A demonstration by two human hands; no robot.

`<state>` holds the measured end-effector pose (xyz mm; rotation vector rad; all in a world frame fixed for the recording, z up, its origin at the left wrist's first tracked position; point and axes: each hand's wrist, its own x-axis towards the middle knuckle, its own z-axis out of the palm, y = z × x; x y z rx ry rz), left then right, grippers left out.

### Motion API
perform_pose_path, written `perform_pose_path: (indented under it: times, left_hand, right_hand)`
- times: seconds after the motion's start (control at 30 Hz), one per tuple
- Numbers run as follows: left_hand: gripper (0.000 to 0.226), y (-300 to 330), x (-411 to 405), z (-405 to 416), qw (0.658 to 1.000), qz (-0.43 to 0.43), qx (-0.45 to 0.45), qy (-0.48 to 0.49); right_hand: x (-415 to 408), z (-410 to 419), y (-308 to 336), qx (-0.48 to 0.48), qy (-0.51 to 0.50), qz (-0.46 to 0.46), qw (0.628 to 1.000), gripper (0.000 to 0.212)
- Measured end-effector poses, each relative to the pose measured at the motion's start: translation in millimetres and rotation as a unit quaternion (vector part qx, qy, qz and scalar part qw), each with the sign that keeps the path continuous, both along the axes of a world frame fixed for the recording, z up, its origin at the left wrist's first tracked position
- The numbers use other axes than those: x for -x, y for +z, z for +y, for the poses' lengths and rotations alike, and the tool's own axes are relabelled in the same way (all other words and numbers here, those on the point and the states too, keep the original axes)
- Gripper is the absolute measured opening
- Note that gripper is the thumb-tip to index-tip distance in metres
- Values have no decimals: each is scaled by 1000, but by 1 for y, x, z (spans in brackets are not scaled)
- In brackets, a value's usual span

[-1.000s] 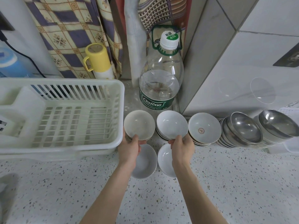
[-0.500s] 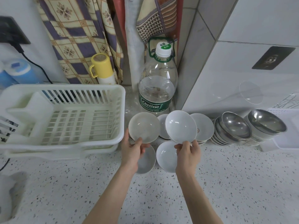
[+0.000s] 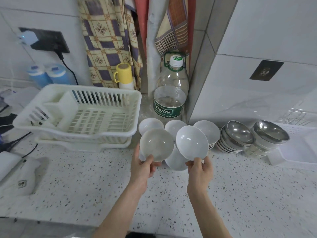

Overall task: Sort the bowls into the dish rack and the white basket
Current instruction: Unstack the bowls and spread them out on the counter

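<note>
My left hand (image 3: 143,166) pinches the near rim of a greyish-white bowl (image 3: 156,145), lifted and tilted toward me. My right hand (image 3: 199,170) pinches the rim of a white bowl (image 3: 191,144) the same way. Both bowls hang above the counter, right of the white dish rack (image 3: 78,117). Behind them stand stacks of white bowls (image 3: 208,130), and another white bowl (image 3: 175,161) lies on the counter between my hands. Two stacks of steel bowls (image 3: 240,134) sit further right. A shallow white tray or basket (image 3: 298,152) shows at the right edge.
A large Cestbon water bottle (image 3: 169,93) stands behind the bowls by the tiled corner. A yellow-capped flask (image 3: 124,76) and two blue bottles (image 3: 48,75) stand behind the rack. Cables and a white adapter (image 3: 18,176) lie at the left on the speckled counter (image 3: 85,182).
Both hands have lifted their bowls up off the stacks and drawn them toward me. The view has tilted up and pulled back.
</note>
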<state>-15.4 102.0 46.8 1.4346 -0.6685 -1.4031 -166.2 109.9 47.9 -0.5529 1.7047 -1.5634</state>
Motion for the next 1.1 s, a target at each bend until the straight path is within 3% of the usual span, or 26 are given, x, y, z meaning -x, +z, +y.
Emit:
perform_pose_path:
  times: [0.57,0.87,1.1]
  left_hand:
    - [59,-15,-36,131,993,-20,-53,104]
    - [59,-27,-98,117,988,-19,-63,137]
    - [61,-30,-175,87,992,-20,-58,108]
  right_hand:
    - [-7,117,-18,-83,109,-19,990,26]
    - [-55,114,-25,-89,152,-12,984,30]
    - [-131,79,-34,-95,161,2,982,33]
